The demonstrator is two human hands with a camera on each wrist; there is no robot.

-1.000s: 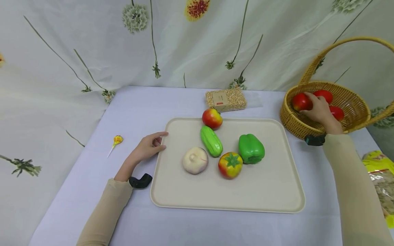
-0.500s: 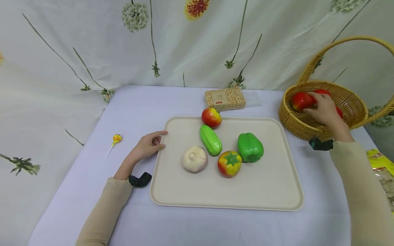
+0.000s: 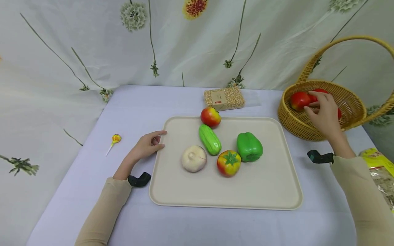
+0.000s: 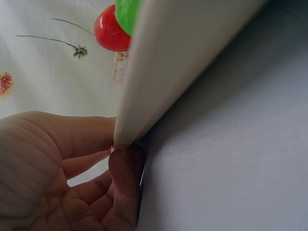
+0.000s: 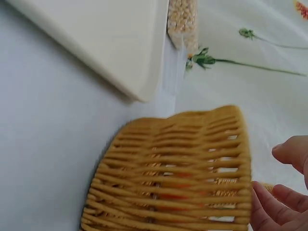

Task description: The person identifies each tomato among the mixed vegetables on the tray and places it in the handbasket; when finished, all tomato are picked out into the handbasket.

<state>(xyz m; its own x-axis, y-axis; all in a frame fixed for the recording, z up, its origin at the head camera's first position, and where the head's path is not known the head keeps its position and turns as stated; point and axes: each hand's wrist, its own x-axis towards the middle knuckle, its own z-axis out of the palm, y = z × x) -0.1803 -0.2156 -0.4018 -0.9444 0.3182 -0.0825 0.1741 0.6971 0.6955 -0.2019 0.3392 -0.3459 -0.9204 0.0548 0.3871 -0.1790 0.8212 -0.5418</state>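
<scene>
Left hand (image 3: 146,145) pinches one tray (image 3: 246,191); right hand (image 3: 325,114), fingers parted, over one basket (image 3: 295,125); three red fruits (image 3: 300,101).

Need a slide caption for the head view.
A person's left grip pinches the edge of a beige tray; the right grip is over a wicker basket of red fruit.

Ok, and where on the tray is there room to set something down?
On the tray, the widest free patch lies between the garlic, the tomato and the near rim. Another runs from the green pepper to the right rim. It's crowded in the middle, tomato close by pepper, and cucumber close by the red-yellow fruit.
</scene>
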